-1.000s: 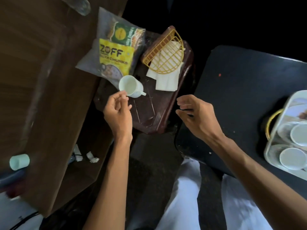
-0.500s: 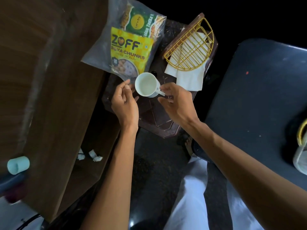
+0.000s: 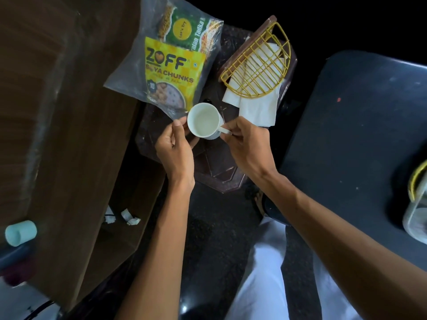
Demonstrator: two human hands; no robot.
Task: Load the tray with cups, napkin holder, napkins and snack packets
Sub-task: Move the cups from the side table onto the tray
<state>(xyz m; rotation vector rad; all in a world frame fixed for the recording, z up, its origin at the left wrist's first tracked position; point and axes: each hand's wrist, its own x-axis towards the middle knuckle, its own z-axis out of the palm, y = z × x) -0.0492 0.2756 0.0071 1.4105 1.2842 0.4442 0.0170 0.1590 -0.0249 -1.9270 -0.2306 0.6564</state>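
We see a white cup (image 3: pixel 203 120) upright over the dark brown tray (image 3: pixel 221 162), mouth facing up, empty inside. Can't tell if its base is on the tray or just above it.

Right hand (image 3: pixel 246 146): grip is pinched closed on the cup handle, which points right. Left hand (image 3: pixel 175 148): fingers curled, thumb tip against the cup's left wall, steadying it; not a full wrap.

Tray contents:
- Clear bag of snack packets (image 3: pixel 171 65) at the tray's far left corner, half on the tray, half overhanging onto the wooden desk (image 3: pixel 57 112). Yellow "ZOFF Soya Chunks" packet in front, green packet behind. The bag's near corner is just beside the cup rim.
- Yellow wire napkin holder (image 3: pixel 258 68) at the far right corner, tilted over on its side.
- White napkins (image 3: pixel 256 107) lying under and partly inside the holder, lower edges sticking out toward the cup.

Near half of the tray is bare.

Off tray: black desk (image 3: pixel 358 135) to the right; a container with a yellow handle (image 3: pixel 416 204) at its right edge, cut off by the frame. Pale blue cylinder (image 3: pixel 20 233) at lower left. White trousers at bottom.
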